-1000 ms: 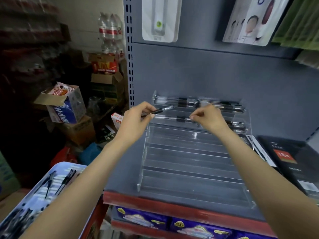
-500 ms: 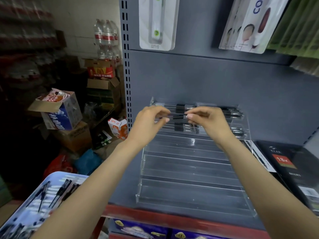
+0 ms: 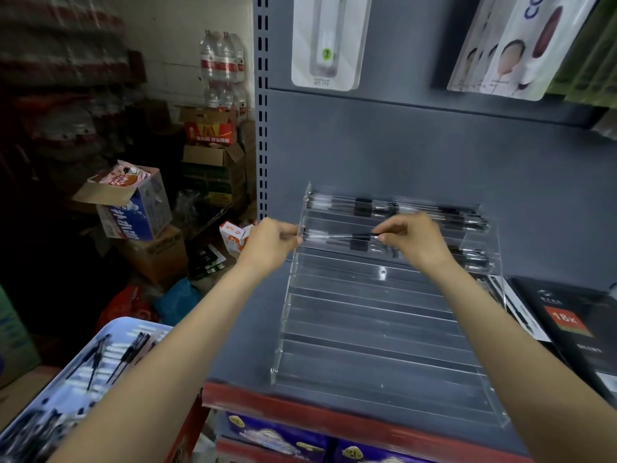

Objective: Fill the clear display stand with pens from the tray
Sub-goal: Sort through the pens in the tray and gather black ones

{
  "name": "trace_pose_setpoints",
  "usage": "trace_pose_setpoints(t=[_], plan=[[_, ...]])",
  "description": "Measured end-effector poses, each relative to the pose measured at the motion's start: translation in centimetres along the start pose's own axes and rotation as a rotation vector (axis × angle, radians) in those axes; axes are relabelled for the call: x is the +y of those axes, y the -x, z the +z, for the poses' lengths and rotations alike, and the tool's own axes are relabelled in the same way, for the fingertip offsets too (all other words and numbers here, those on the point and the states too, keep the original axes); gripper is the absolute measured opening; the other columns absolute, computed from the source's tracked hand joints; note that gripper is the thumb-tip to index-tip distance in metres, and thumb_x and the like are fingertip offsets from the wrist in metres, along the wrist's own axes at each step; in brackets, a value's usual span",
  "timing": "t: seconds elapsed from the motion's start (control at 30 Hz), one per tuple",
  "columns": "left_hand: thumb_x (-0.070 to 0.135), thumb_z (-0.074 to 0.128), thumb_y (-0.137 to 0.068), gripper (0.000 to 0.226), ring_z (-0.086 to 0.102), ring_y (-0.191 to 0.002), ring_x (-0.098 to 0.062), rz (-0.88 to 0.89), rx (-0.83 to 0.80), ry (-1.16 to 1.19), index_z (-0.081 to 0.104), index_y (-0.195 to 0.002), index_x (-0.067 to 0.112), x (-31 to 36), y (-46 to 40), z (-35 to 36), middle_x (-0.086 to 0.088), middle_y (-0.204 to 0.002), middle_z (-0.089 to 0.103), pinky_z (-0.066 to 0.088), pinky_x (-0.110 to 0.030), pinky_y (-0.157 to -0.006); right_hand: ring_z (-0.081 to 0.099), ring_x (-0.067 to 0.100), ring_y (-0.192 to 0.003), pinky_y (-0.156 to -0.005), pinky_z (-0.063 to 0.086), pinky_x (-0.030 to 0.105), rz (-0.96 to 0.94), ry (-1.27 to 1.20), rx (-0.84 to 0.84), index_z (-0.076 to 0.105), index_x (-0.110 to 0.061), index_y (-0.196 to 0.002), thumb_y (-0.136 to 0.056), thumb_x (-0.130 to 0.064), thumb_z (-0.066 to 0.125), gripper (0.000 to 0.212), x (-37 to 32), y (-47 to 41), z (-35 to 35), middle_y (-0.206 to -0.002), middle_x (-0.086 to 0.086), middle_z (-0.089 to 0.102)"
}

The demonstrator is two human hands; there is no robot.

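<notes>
Over the stand's [image 3: 384,329] second tier — both hands [image 3: 272,243] [image 3: 412,237] grip one pen [image 3: 337,234].

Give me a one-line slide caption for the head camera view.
Left hand and right hand hold one pen by its ends over the second tier of the clear display stand.

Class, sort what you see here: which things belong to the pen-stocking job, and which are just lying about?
Part of the job:
clear display stand
pen, held at its ends by left hand and right hand
tray of pens

Just lying about:
cardboard boxes
water bottles
black box
</notes>
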State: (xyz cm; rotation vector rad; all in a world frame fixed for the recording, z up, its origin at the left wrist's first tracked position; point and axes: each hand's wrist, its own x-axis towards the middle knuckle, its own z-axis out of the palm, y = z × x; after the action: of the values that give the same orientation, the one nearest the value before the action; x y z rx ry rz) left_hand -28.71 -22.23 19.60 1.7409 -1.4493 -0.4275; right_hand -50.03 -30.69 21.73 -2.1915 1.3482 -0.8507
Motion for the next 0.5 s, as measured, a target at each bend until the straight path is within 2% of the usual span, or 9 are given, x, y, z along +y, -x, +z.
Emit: trace_pose_setpoints(t=[0.23, 0.3, 0.37, 0.5], plan=[[0.014, 0.057, -0.092, 0.028, 0.056, -0.098, -0.009, -0.023, 0.002, 0.013, 0.064, -0.118, 0.005, -0.4, -0.2, 0.2, -0.011, -0.113, 0.068, 0.042, -0.021, -0.088, 0.058, 0.012, -0.087, -0.077, 0.041, 0.021, 0.035, 0.114, -0.088, 0.073, -0.013, -0.100, -0.092, 0.000, 0.047, 0.030, -0.5, -0.4, 0.7, -0.112, 0.007, 0.068], [0.014, 0.058, -0.091, 0.030, 0.059, -0.107, -0.015, -0.036, 0.010, 0.037, 0.063, -0.119, 0.006, -0.5, -0.2, 0.3, -0.011, -0.117, 0.066, 0.045, -0.028, -0.098, 0.061, 0.016, -0.088, -0.077, 0.044, 0.023, 0.027, 0.118, -0.078, 0.073, -0.012, -0.099, -0.091, 0.000, 0.045, 0.032, -0.5, -0.3, 0.9, -0.111, 0.007, 0.069], [0.014, 0.060, -0.090, 0.032, 0.058, -0.114, -0.018, -0.055, 0.023, 0.067, 0.061, -0.120, 0.006, -0.5, -0.1, 0.2, -0.009, -0.121, 0.064, 0.045, -0.032, -0.102, 0.063, 0.020, -0.095, -0.083, 0.047, 0.025, 0.016, 0.127, -0.079, 0.073, -0.012, -0.098, -0.091, 0.000, 0.044, 0.033, -0.5, -0.3, 1.1, -0.110, 0.006, 0.070], [0.015, 0.061, -0.089, 0.034, 0.058, -0.114, -0.017, -0.057, 0.051, 0.054, 0.060, -0.122, 0.006, -0.2, 0.1, 0.3, -0.008, -0.121, 0.064, 0.039, -0.020, -0.096, 0.062, 0.015, -0.098, -0.086, 0.044, 0.022, -0.038, 0.092, -0.088, 0.072, -0.014, -0.102, -0.091, -0.007, 0.050, 0.025, -0.6, -0.1, 0.8, -0.109, 0.002, 0.069]])
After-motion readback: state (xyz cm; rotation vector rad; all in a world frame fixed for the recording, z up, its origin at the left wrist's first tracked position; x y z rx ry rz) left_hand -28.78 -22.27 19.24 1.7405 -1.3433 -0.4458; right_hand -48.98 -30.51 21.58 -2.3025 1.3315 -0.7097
